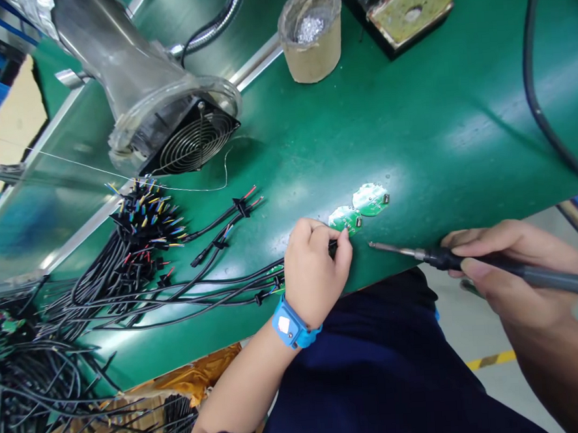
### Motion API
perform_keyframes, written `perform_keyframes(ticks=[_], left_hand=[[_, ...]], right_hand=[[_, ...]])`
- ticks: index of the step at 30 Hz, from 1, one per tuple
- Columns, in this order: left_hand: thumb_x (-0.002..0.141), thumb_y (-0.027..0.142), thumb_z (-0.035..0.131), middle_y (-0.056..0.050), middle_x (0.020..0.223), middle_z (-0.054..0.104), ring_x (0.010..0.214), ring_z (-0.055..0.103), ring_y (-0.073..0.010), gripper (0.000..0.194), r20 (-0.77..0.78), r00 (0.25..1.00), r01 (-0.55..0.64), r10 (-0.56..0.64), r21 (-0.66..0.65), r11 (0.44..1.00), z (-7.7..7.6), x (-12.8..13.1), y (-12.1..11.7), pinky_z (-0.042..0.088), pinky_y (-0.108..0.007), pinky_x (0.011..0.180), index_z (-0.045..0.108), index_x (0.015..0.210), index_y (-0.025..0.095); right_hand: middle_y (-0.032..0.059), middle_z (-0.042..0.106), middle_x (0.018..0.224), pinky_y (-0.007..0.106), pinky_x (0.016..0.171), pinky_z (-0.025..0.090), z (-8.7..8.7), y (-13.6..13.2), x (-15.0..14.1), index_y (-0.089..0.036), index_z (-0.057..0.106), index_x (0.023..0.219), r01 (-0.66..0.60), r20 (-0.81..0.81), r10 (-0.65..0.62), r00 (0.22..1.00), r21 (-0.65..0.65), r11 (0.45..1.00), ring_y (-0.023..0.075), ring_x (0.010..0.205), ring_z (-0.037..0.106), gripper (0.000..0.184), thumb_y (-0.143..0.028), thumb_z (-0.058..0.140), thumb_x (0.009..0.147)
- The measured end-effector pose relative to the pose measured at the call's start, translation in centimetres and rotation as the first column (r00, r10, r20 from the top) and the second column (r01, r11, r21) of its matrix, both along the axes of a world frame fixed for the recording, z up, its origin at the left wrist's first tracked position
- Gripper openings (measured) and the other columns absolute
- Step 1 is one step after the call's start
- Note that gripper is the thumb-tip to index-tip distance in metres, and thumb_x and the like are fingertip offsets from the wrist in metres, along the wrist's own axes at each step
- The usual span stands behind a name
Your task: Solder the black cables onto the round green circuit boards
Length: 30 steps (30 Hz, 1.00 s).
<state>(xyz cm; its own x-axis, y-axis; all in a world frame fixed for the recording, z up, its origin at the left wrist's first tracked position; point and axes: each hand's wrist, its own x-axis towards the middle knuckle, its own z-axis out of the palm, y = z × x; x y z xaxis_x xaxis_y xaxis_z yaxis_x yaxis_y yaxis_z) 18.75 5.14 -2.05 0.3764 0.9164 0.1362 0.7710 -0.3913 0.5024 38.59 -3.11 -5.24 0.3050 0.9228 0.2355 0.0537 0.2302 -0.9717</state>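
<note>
My right hand (512, 268) grips a soldering iron (488, 266) by its handle, with the bare tip pointing left just above the bench's front edge. A short gap separates that tip from my left hand (316, 260), whose thumb and index finger are pinched together. Between them a bit of black cable shows, its end hidden by the fingers. Right at those fingertips lies a green circuit board (344, 218). Touching it, a second green circuit board (370, 199) lies farther right. Each board carries a small metal part. A blue wrist strap (293, 324) circles my left wrist.
Black cables (97, 274) with stripped coloured ends lie bundled on the left. A fan-fronted duct (191, 141) stands behind them. At the back are a tan cup (314, 55) and a yellow sponge (413, 6). A black cord (536, 97) crosses the right side.
</note>
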Motion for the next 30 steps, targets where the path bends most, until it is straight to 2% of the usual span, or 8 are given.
perform_keyframes(ticks=[5, 8, 11, 16, 19, 21, 25, 30], left_hand=[[0.083, 0.023, 0.055, -0.004, 0.076, 0.051, 0.075, 0.05, -0.0147, 0.016, 0.007, 1.0, -0.002, 0.002, 0.011, 1.0, -0.1, 0.0, 0.1, 0.044, -0.029, 0.069, 0.055, 0.07, 0.015], [0.083, 0.023, 0.055, -0.004, 0.077, 0.051, 0.075, 0.051, -0.0144, 0.014, 0.011, 1.0, 0.003, -0.003, 0.004, 1.0, 0.0, -0.1, 0.1, 0.044, -0.028, 0.069, 0.056, 0.072, 0.014], [0.083, 0.023, 0.055, -0.005, 0.079, 0.052, 0.077, 0.051, -0.0144, 0.013, 0.012, 1.0, 0.006, -0.005, -0.012, 1.0, 0.0, -0.1, 0.1, 0.044, -0.028, 0.071, 0.058, 0.074, 0.015], [0.083, 0.023, 0.055, -0.005, 0.08, 0.051, 0.077, 0.051, -0.0148, 0.014, -0.013, 1.0, -0.014, 0.014, -0.033, 0.999, 0.1, 0.1, 0.2, 0.044, -0.029, 0.07, 0.056, 0.072, 0.015], [0.082, 0.023, 0.055, -0.004, 0.079, 0.051, 0.076, 0.051, -0.0152, 0.014, -0.048, 0.998, -0.033, 0.031, -0.043, 0.999, 0.1, 0.3, 0.3, 0.044, -0.029, 0.07, 0.055, 0.07, 0.016], [0.081, 0.023, 0.055, -0.004, 0.079, 0.052, 0.076, 0.051, -0.0152, 0.014, -0.061, 0.997, -0.044, 0.041, -0.043, 0.998, 0.1, 0.4, 0.3, 0.043, -0.029, 0.07, 0.054, 0.069, 0.016], [0.08, 0.022, 0.055, -0.003, 0.078, 0.052, 0.076, 0.051, -0.015, 0.013, -0.081, 0.995, -0.063, 0.059, -0.043, 0.997, 0.1, 0.6, 0.3, 0.043, -0.029, 0.07, 0.052, 0.068, 0.016], [0.079, 0.021, 0.055, -0.003, 0.079, 0.052, 0.075, 0.051, -0.0147, 0.012, -0.094, 0.992, -0.084, 0.08, -0.038, 0.996, 0.0, 0.7, 0.2, 0.043, -0.028, 0.069, 0.051, 0.068, 0.017]], right_hand=[[0.0024, 0.059, 0.061, 0.039, 0.052, 0.045, 0.2, -0.1, 0.1, -0.018, 0.063, 0.074, 0.096, -0.095, -0.101, 0.99, -0.062, 0.993, 0.0196, 0.056, 0.057, 0.011, -0.009, 0.062, 0.067], [0.0035, 0.06, 0.063, 0.038, 0.051, 0.045, 0.2, -0.1, 0.2, -0.018, 0.063, 0.073, 0.101, -0.057, -0.106, 0.993, -0.08, 0.992, 0.0202, 0.058, 0.058, 0.009, -0.011, 0.063, 0.067], [0.0026, 0.06, 0.061, 0.036, 0.048, 0.044, 0.2, -0.1, 0.3, -0.018, 0.064, 0.075, 0.081, 0.002, -0.081, 0.997, -0.041, 0.996, 0.0191, 0.055, 0.057, 0.011, -0.012, 0.063, 0.066], [0.0016, 0.059, 0.059, 0.037, 0.049, 0.046, 0.3, 0.1, 0.1, -0.019, 0.063, 0.073, 0.104, -0.072, -0.11, 0.991, -0.084, 0.991, 0.0182, 0.052, 0.057, 0.008, -0.013, 0.062, 0.067], [0.0028, 0.061, 0.066, 0.036, 0.05, 0.047, 0.3, 0.5, -0.7, -0.018, 0.064, 0.081, 0.111, 0.042, -0.112, 0.993, 0.01, 0.994, 0.0184, 0.057, 0.059, 0.018, -0.009, 0.062, 0.065], [0.0038, 0.062, 0.071, 0.035, 0.051, 0.048, 0.4, 0.8, -1.2, -0.017, 0.063, 0.087, 0.073, 0.147, -0.084, 0.986, 0.082, 0.994, 0.0188, 0.061, 0.061, 0.026, -0.007, 0.063, 0.063], [0.0015, 0.06, 0.069, 0.033, 0.05, 0.049, 0.8, 1.1, -2.0, -0.021, 0.06, 0.089, -0.01, 0.304, 0.001, 0.953, 0.027, 1.0, 0.0171, 0.061, 0.061, 0.028, -0.009, 0.063, 0.064], [-0.0024, 0.054, 0.057, 0.032, 0.051, 0.049, 1.8, 1.5, -2.5, -0.023, 0.058, 0.081, -0.071, 0.434, 0.089, 0.896, -0.056, 0.996, 0.0156, 0.057, 0.06, 0.012, -0.019, 0.059, 0.069]])
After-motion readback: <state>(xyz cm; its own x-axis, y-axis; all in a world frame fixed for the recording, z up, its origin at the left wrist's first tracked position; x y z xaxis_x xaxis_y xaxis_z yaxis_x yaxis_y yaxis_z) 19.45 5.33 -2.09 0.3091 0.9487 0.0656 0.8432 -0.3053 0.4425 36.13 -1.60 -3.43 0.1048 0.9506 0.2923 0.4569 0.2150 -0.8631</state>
